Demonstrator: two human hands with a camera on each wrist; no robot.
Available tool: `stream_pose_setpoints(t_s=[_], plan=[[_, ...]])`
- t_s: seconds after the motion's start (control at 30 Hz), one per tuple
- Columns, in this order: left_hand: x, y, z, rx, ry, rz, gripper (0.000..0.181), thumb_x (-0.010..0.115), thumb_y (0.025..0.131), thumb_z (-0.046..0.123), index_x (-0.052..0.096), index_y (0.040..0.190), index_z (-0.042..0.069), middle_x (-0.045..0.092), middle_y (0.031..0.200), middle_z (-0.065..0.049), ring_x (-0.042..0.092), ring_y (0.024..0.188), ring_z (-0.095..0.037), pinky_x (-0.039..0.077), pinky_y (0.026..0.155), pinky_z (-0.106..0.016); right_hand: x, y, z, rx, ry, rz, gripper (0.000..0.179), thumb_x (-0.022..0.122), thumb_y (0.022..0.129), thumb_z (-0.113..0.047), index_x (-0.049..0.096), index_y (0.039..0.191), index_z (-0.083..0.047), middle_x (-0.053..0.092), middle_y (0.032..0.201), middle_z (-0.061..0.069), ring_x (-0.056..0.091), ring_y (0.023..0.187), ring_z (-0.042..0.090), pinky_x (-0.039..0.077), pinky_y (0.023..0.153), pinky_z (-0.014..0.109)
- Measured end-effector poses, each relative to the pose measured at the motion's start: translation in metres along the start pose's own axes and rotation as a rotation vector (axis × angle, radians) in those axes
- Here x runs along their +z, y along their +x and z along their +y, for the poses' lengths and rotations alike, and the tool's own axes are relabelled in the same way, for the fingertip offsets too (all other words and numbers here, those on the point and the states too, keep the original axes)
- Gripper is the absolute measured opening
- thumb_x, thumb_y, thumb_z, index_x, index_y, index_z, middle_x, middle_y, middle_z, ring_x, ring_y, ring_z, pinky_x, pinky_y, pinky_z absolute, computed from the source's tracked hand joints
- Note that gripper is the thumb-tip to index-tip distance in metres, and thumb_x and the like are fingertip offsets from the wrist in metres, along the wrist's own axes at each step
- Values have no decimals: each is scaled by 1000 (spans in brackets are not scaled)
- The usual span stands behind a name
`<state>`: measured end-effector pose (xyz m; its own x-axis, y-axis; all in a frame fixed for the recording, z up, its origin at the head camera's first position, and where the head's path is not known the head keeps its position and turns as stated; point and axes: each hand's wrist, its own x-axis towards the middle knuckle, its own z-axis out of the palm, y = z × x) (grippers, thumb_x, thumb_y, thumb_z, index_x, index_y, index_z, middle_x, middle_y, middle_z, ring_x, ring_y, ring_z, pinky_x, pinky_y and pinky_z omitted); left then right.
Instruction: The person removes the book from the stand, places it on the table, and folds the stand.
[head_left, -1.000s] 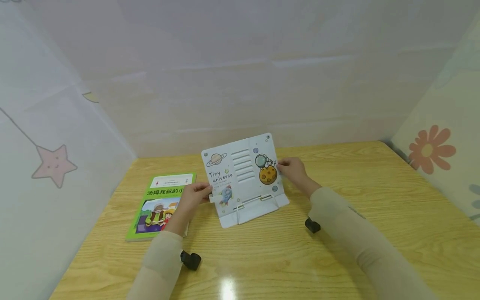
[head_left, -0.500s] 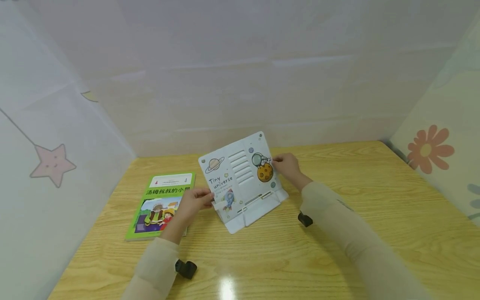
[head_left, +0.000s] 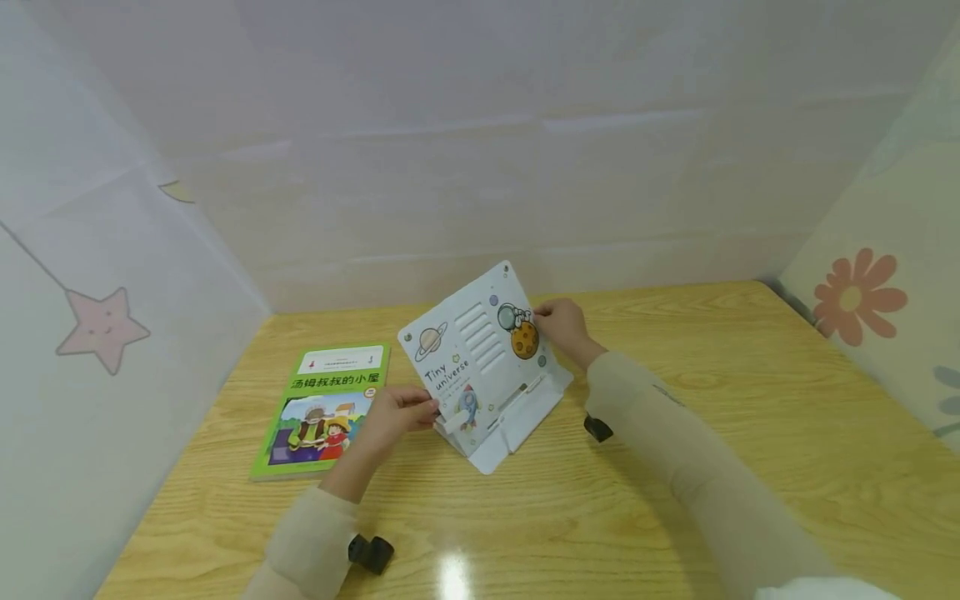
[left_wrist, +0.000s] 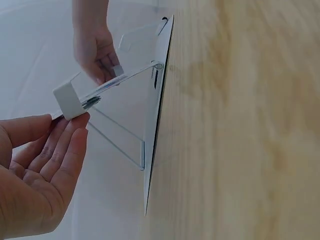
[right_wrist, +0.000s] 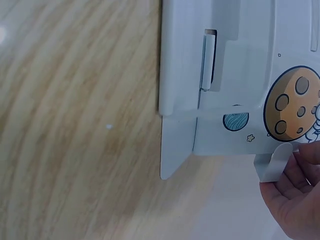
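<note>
A white metal book stand (head_left: 480, 358) printed with "Tiny universe", a planet, a rocket and an astronaut stands tilted back on the table, turned at an angle. My left hand (head_left: 397, 417) pinches the left edge of its panel, fingers below and thumb above, beside a white page clip (left_wrist: 68, 100). On the far side my right hand (head_left: 564, 327) pinches the right edge near the astronaut; a second page clip (right_wrist: 274, 164) sits by those fingers. The left wrist view shows the stand's flat base (left_wrist: 156, 125) on the wood and wire struts joining it to the panel.
A green picture book (head_left: 324, 408) lies flat on the wooden table (head_left: 712, 383), left of the stand and close to my left forearm. Behind the table hangs a pale wall sheet (head_left: 480, 167). Black wrist cameras (head_left: 371, 553) hang under both sleeves.
The book stand has turned counterclockwise in the head view, its left lower corner coming nearer and its right side going back. Both hands kept their hold and moved with it.
</note>
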<state>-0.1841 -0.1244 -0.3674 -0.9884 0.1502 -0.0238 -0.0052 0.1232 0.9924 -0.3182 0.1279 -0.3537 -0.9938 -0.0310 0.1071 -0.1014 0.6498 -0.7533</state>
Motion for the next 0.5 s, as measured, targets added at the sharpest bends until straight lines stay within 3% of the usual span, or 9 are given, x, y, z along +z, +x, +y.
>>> stream_pose_setpoints(t_s=[0.27,0.5], plan=[[10,-7,0,10,3,-67,22,60,78,1,58,93,-15,62,85,-16,59,70,-19,49,69,-34,3,2,-13,-19,-32,1,19,53,82,-6,62,95,5,60,95,18,55,84,27,47,71,33],[24,-14,1,13,-7,-28,21,60,77,0,60,93,-13,62,87,-17,58,71,-17,49,69,-32,6,5,-19,-60,-96,2,19,52,82,-6,63,93,6,61,93,17,56,84,27,47,70,33]])
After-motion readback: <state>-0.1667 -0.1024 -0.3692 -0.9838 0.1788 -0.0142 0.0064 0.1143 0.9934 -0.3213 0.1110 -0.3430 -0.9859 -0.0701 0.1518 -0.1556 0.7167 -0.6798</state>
